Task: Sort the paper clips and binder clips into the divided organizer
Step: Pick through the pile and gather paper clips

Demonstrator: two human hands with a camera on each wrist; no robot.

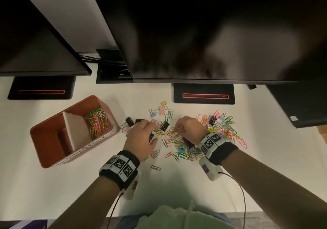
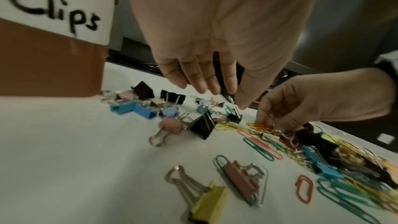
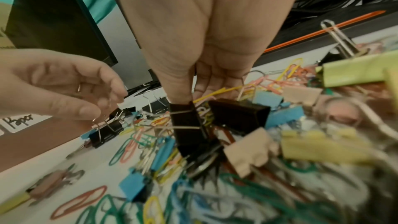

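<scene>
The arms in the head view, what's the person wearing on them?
Both forearms are bare, no sleeves. Each wrist carries a black band faced with white tiles printed with black square codes, and a white camera block hangs under it. A thin black cable trails from each unit. The left hand wears a ring.

The right hand (image 3: 206, 40) reaches down from the top, its thumb tip resting on a black binder clip (image 3: 189, 125) whose wire handles lie across its body. To its left the left hand (image 3: 58, 84), a ring on one finger, has its fingers curled just above a smaller black binder clip (image 3: 106, 132) with upright wire loops. Below and to the right of the right hand lies a blurred heap of coloured paper clips (image 3: 226, 198) mixed with blue, yellow and pink binder clips
</scene>
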